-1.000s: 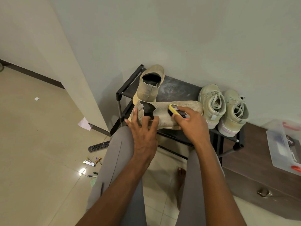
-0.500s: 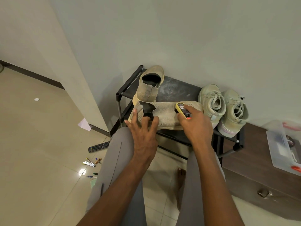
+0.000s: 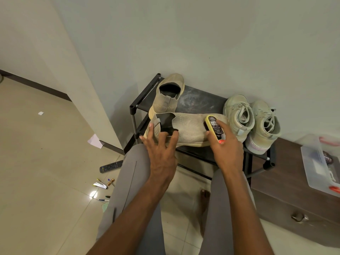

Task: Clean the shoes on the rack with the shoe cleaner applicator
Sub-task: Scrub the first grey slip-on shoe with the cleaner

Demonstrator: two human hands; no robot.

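In the middle of the frame the right hand (image 3: pixel 227 150), clamped on the applicator (image 3: pixel 214 128), has slid it from midfoot toward the toe of the slip-on shoe (image 3: pixel 189 128) on the rack (image 3: pixel 198 102), while the left hand (image 3: pixel 161 150), fingers spread, still steadies the heel, so this upper seems almost covered.

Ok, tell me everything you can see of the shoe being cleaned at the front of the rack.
The knit slip-on shoe is beige, with what looks like woven mesh fabric, a dark lining inside its opening, a heel tab and a pale yellowish sole edge. It lies on its side along the front of the black rack, toe pointing right. The left hand steadies its heel end, fingers at the opening. The right hand holds the yellow applicator against its toe end.
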